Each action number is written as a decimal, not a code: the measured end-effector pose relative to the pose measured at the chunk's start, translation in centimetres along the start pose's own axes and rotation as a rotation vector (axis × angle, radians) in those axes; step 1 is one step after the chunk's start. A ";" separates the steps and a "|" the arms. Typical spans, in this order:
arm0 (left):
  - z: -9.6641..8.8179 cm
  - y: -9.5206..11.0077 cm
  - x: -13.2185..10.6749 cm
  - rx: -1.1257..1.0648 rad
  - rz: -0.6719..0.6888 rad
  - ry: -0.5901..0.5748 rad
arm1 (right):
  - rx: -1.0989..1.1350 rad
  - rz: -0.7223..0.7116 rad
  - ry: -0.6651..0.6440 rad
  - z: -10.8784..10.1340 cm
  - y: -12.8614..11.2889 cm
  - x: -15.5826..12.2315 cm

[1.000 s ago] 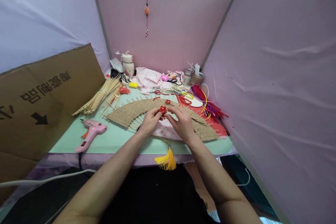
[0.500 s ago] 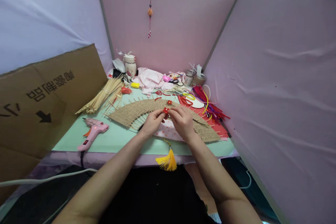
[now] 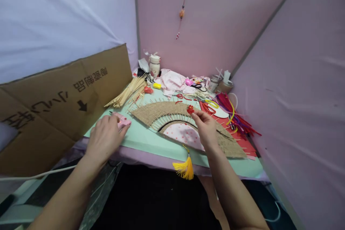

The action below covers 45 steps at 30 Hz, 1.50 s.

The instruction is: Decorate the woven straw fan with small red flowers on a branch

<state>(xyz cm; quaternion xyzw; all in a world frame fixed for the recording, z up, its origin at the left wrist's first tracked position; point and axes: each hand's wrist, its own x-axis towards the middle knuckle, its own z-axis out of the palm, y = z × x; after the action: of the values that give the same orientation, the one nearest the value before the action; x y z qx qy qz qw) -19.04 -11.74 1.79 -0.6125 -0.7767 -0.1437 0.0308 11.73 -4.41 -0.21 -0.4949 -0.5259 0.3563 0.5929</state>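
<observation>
My right hand pinches a small red flower over the woven straw fan, which lies on the green table. A pink spotted panel fills the fan's inner arc, and a yellow tassel hangs from it over the table's front edge. My left hand has reached to the left and lies over the pink glue gun, fingers curled round its body. Only the gun's nozzle end shows past my fingers.
A bundle of bamboo sticks lies at the back left beside a leaning cardboard sheet. Red and yellow pipe cleaners, scissors, a white bottle, pink cloth and small jars crowd the back. Fabric walls enclose the table.
My left hand let go of the red flower and moved left onto the glue gun. My right hand keeps the flower over the fan. The view has swung left.
</observation>
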 end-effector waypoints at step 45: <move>4.8 10.6 1.2 -0.592 0.940 0.589 | -0.638 -0.788 -0.105 1.8 -1.7 -4.5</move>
<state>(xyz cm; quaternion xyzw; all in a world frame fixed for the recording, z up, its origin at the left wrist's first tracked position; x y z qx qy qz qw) -8.56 -7.14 -0.60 -0.8058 -0.3107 -0.4864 0.1326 8.93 -8.76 0.16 -0.3968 -0.7843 -0.0482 0.4744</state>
